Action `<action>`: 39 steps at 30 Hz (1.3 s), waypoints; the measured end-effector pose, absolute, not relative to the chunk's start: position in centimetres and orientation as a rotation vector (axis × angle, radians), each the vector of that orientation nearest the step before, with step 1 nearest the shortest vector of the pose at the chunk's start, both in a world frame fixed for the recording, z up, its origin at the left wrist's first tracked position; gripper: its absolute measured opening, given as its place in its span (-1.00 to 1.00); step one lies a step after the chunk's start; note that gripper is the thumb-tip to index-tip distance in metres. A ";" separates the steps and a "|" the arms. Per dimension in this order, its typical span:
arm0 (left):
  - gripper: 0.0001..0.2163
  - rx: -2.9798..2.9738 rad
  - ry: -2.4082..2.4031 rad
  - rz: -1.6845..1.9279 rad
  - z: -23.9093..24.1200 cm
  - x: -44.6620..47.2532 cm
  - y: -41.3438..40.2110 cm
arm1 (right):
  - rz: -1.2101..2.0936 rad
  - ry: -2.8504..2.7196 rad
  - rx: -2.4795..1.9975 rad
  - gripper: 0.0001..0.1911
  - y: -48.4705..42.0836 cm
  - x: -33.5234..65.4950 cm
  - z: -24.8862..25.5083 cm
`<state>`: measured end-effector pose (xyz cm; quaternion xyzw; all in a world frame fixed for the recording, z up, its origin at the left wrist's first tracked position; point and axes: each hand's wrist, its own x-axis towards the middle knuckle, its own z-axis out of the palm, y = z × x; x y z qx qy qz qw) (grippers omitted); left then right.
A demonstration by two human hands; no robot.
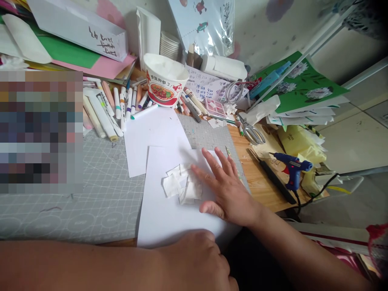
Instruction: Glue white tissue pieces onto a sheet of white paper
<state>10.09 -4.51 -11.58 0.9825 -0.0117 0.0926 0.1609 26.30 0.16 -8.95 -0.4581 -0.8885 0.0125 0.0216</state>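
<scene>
My right hand [224, 188] lies flat and open on a white sheet of paper [169, 214], its fingers spread and pointing toward the far left. The index fingertip touches a small cluster of folded white paper pieces [182, 184] in the middle of that sheet. My left hand [197, 262] rests at the sheet's near edge with the forearm stretched across the bottom of the view. Its fingers are curled under and hidden. A second white sheet [151, 137] lies partly under the first, farther back.
A grey cutting mat [100, 194] covers the desk. Behind it stand a paper noodle bowl [165, 79], several marker pens [121, 107], scissors [251, 131] and a blue glue gun [292, 169] on the wooden desk at the right. Coloured paper is stacked at the back.
</scene>
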 end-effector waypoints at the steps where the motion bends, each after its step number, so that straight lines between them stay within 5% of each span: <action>1: -0.91 2.800 -0.035 0.260 -11.5 10.1 -4.5 | 0.044 -2.763 -1.439 -0.10 0.2 26.1 -9.0; 10: -0.95 2.802 -0.024 0.214 -11.0 10.0 -4.4 | 0.263 -2.739 -1.522 -0.12 0.6 26.0 -8.7; 25: -0.86 2.730 0.070 0.599 -12.1 10.1 -4.4 | 0.178 -2.780 -1.605 -0.07 2.5 28.0 -8.5; 39: -0.92 2.779 0.316 0.674 -11.6 10.0 -3.5 | 0.150 -2.771 -1.375 -0.37 1.2 29.3 -8.7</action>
